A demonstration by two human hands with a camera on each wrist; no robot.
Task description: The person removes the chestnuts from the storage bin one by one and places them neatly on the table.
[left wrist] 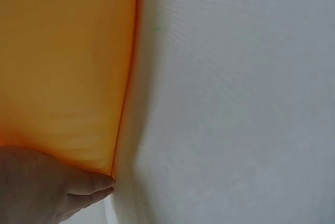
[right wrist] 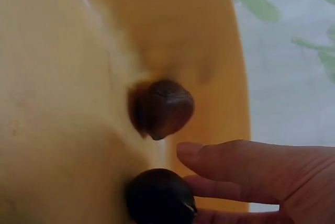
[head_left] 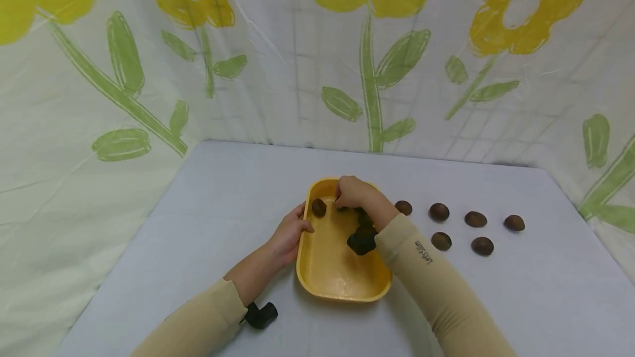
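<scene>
1 left hand [head_left: 289, 238] grips 1 tray [head_left: 327, 271]; 6 nuts [head_left: 439, 212] lie outside it.

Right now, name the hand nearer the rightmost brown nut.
Right. The right hand reaches into the yellow tray, left of that nut; the left hand grips the tray's left side, farther.
</scene>
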